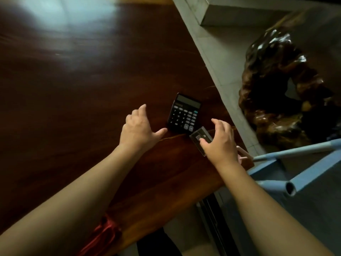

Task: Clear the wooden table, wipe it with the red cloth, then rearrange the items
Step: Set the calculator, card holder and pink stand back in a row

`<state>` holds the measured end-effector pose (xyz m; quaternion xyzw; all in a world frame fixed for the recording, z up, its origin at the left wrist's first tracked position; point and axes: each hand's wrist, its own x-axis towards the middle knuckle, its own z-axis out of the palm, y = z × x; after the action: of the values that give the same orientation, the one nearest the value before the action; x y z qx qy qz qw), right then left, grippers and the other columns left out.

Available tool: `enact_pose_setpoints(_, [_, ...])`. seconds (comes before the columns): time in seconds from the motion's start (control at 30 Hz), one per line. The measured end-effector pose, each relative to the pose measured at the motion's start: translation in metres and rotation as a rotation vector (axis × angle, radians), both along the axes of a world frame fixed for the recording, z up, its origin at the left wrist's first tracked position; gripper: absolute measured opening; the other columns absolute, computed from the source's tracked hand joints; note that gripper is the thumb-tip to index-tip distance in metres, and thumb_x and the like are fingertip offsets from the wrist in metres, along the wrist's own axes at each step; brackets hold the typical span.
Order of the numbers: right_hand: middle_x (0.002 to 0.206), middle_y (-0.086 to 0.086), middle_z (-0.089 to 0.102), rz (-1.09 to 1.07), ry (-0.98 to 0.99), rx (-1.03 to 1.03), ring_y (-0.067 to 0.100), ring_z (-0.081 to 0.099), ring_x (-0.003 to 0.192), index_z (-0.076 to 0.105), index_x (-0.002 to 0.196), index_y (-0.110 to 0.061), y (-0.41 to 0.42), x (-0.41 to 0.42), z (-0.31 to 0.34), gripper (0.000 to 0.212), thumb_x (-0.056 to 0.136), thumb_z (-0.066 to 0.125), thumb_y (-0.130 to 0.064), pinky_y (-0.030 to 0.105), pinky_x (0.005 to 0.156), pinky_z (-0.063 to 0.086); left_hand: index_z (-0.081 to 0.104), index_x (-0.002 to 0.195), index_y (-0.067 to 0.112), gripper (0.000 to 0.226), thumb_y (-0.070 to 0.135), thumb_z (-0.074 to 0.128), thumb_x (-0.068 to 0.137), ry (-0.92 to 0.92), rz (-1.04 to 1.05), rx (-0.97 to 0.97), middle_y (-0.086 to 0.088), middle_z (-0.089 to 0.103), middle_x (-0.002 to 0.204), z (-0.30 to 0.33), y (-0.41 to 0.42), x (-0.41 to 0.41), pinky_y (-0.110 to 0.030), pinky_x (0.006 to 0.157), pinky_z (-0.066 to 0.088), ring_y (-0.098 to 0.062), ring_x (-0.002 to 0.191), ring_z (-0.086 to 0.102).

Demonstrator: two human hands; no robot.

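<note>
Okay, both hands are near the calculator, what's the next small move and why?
Probably set the small clear case down beside the calculator: the right hand grips it just above the wooden table, while the open left hand hovers empty.

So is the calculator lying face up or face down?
Face up. The calculator lies flat on the table, its keys and screen showing, between the left hand and right hand.

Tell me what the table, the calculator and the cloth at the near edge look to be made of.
Table: dark wood, glossy finish; grain streaks and window glare show. Calculator: probably black matte plastic, with grey keys. Red cloth: soft fabric, bunched in folds; weave too blurred to tell.
</note>
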<state>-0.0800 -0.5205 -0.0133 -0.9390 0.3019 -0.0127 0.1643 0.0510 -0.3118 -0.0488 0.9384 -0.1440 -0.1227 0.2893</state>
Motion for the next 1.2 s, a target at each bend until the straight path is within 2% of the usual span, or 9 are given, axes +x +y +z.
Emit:
enact_pose_setpoints(0.27, [0.157,0.007,0.039,-0.045,0.083,0.132,0.026,0.036,0.145,0.03,0.156,-0.018,-0.022,0.013,-0.031,0.079,0.09,0.074,-0.023,0.041,0.107,0.043,0.005,0.156,0.016,0.131,0.081,0.068,0.062,0.035,0.003,0.076,-0.016,0.041,0.145,-0.028,-0.116,0.03,-0.05,0.092,0.049,-0.036,0.125,0.045])
enact_pose_setpoints(0.5, [0.143,0.007,0.052,-0.037,0.151,0.127,0.026,0.047,0.134,0.036,0.152,-0.021,-0.038,0.005,-0.055,0.07,0.092,0.073,-0.021,0.044,0.097,0.051,-0.015,0.154,0.019,0.155,0.087,0.072,0.045,0.079,0.036,0.205,-0.018,0.031,0.15,-0.048,-0.179,0.038,-0.053,0.091,0.047,-0.039,0.126,0.043])
enact_pose_setpoints(0.6, [0.136,0.007,0.057,-0.044,0.154,0.149,0.026,0.053,0.128,0.039,0.148,-0.021,-0.043,0.001,-0.059,0.063,0.093,0.07,-0.019,0.044,0.094,0.055,-0.021,0.152,0.02,0.162,0.084,0.077,0.04,0.091,0.014,0.272,-0.021,0.029,0.151,-0.054,-0.194,0.037,-0.058,0.092,0.047,-0.041,0.127,0.041])
enact_pose_setpoints(0.7, [0.134,0.006,0.058,-0.04,0.153,0.163,0.026,0.056,0.125,0.043,0.146,-0.021,-0.047,-0.001,-0.06,0.058,0.094,0.069,-0.019,0.043,0.093,0.056,-0.022,0.151,0.019,0.159,0.075,0.082,0.045,0.072,0.01,0.327,-0.024,0.026,0.149,-0.058,-0.202,0.035,-0.061,0.089,0.048,-0.044,0.126,0.04])
enact_pose_setpoints(0.93, [0.131,0.005,0.059,-0.052,0.183,0.184,0.027,0.058,0.123,0.047,0.142,-0.02,-0.046,0.003,-0.056,0.054,0.093,0.07,-0.018,0.047,0.093,0.057,-0.023,0.15,0.022,0.155,0.074,0.081,0.047,0.087,0.047,0.292,-0.024,0.025,0.147,-0.05,-0.181,0.038,-0.06,0.086,0.047,-0.043,0.124,0.038])
enact_pose_setpoints(1.2, [0.133,0.007,0.06,0.026,0.19,0.119,0.03,0.058,0.124,0.049,0.141,-0.018,-0.009,0.023,-0.041,0.054,0.092,0.071,-0.015,0.046,0.097,0.053,-0.02,0.15,0.026,0.149,0.071,0.08,0.049,0.103,0.193,0.229,-0.023,0.025,0.145,-0.034,-0.069,0.043,-0.059,0.087,0.047,-0.042,0.123,0.038])
